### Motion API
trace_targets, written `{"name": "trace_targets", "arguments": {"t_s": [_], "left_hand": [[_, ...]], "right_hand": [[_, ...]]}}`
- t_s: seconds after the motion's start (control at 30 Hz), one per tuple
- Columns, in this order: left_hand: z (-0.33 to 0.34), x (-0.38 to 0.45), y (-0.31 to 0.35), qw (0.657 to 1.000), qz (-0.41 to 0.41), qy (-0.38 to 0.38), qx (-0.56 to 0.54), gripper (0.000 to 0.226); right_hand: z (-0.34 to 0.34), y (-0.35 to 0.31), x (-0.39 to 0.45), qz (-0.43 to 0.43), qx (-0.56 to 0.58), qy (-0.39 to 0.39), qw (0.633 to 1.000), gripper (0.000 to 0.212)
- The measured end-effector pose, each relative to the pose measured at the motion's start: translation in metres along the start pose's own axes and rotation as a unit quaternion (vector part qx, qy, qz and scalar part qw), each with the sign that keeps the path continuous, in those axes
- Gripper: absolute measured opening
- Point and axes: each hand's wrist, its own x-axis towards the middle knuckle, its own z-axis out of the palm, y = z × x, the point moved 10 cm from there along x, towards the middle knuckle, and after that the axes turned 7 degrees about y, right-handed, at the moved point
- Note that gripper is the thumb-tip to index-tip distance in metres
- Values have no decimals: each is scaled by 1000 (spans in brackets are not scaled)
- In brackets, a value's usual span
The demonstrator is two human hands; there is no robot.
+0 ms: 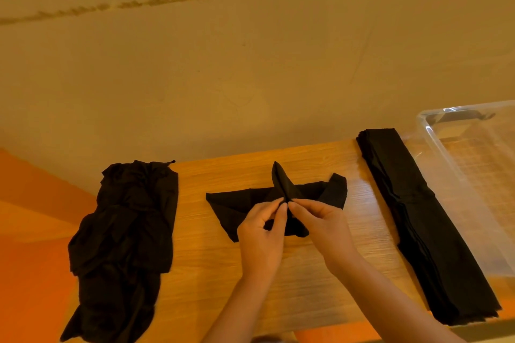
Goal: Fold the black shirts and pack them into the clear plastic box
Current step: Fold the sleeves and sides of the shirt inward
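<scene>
So the shirt (278,200) in the middle of the table (320,273) is being worked on right now. It's pinched from both sides: the left hand (262,237) has thumb and fingers curled onto a fold near the centre, and the right hand (320,220) is pinched onto the same ridge of cloth right next to it, fingertips nearly touching. A flap is held up between them, pointing away from the person, probably so an edge can be lined up before it's laid flat. The rest of the shirt is left flat on the wood, which looks like it's meant to keep the part already folded from shifting.

An unfolded pile (125,237) is dumped at the left end, partly hanging over the table edge, so it's kept out of the folding space but within reach. A neat folded stack (423,225) is laid in a long strip on the right, just beside the box (434,142), touching or nearly touching its wall (can't really be told). That placement makes sense: finished stuff is parked next to where it'll be packed.

Nothing black can be made out inside the box, though only part of it is in view, so packing hasn't been started as far as can be judged.
</scene>
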Motion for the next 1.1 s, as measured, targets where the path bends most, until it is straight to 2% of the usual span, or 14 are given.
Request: {"name": "trace_targets", "arguments": {"t_s": [0.2, 0.43, 0.67, 0.77, 0.87, 0.97, 1.1], "left_hand": [[3, -5, 3, 1000, 3, -2, -16, 21], [5, -15, 12, 997, 72, -11, 1, 28], [12, -25, 9, 994, 87, -39, 48, 39], [15, -23, 0, 996, 23, -80, -20, 28], [16, -1, -22, 977, -120, -142, -107, 27], [20, 46, -51, 970, -189, -154, 20, 18], [63, 85, -74, 921, -261, -265, 119, 50]], "right_hand": [[-1, 0, -6, -6, 14, 13, 1000, 15], [0, 5, -12, 35, 84, 13, 996, 14], [8, 4, -16, 42, 87, -25, 995, 20], [4, 6, -12, 58, 76, -19, 995, 18], [-4, 9, -7, 76, 50, -6, 996, 11], [-8, 10, -7, 75, 22, 6, 997, 11], [-5, 9, -9, 55, -14, 10, 998, 13]]}}
